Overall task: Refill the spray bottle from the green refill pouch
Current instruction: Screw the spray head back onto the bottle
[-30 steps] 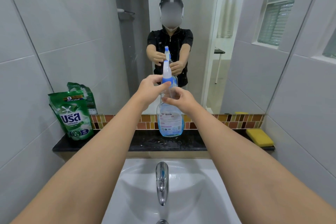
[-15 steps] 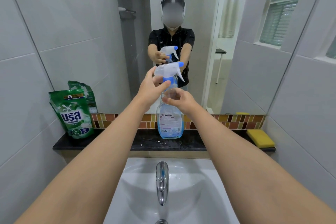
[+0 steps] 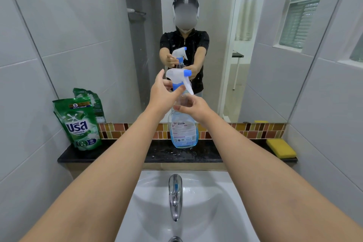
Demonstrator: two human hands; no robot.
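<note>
A clear spray bottle (image 3: 183, 133) with a little blue liquid stands upright on the black ledge (image 3: 117, 154), in the middle. Its white trigger head (image 3: 177, 75) with a blue nozzle points right. My left hand (image 3: 164, 92) pinches the blue collar under the head, thumb and fingers around it. My right hand (image 3: 193, 107) grips the bottle's clear neck just below. The green refill pouch (image 3: 79, 124) stands upright at the ledge's left end, apart from both hands.
A yellow sponge (image 3: 280, 147) lies at the ledge's right end. Below the ledge is a white basin (image 3: 212, 202) with a chrome tap (image 3: 175, 194). A mirror behind the ledge reflects the person and the bottle. Tiled walls close in on both sides.
The trigger head has turned on the bottle: its nozzle faced me one second ago and now points right. My left hand turned with the collar. My right hand stayed on the neck.
</note>
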